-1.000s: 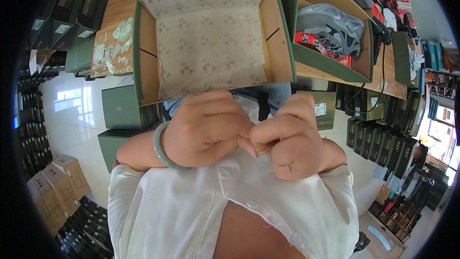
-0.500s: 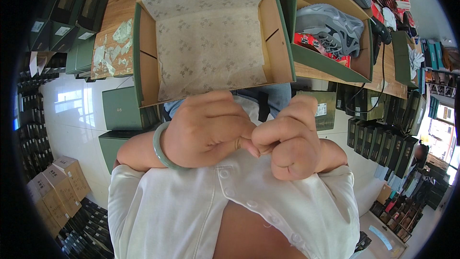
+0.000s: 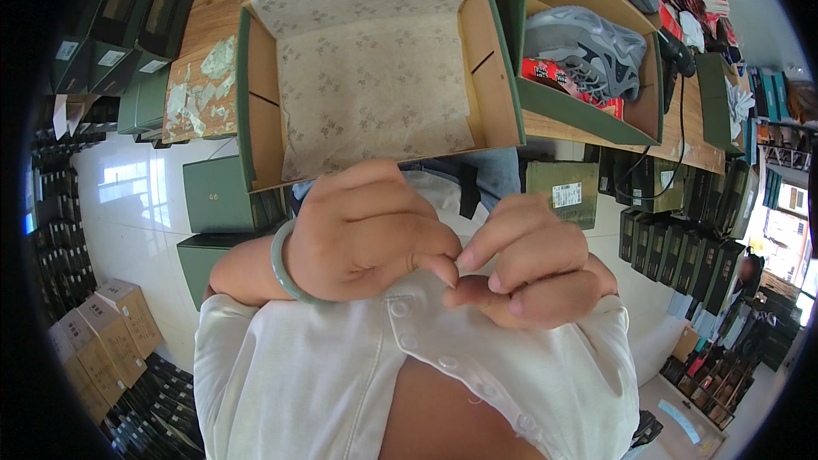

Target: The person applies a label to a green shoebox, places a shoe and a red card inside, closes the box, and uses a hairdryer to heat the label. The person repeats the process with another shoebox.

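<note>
Both my hands meet in front of the white shirt (image 3: pixel 294 358), just below the near edge of a shoe box (image 3: pixel 241 102). My left hand (image 3: pixel 366 238), with a pale green bangle (image 3: pixel 281 264) at its wrist, is closed, thumb pressed against its curled fingers. Whatever it may pinch is hidden or too small to make out. Close by, my right hand (image 3: pixel 537 268) has half-bent fingers, its thumb and index tips parted around the left thumb's tip. Nothing shows between them. Patterned wrapping paper (image 3: pixel 375 77) lines the shoe box.
Right of the lined box, a second green box (image 3: pixel 588 123) holds a grey sneaker (image 3: pixel 588 47) and red packaging. A black cable (image 3: pixel 679 128) hangs over the wooden table's edge (image 3: pixel 707 149). Dark green boxes (image 3: pixel 111 21) stand at the left, with brown cartons (image 3: pixel 115 324) on the floor.
My right hand has loosened from a tight pinch: its thumb and index finger have parted and its fingers have turned toward the left hand. My left hand has stayed closed, almost in place.
</note>
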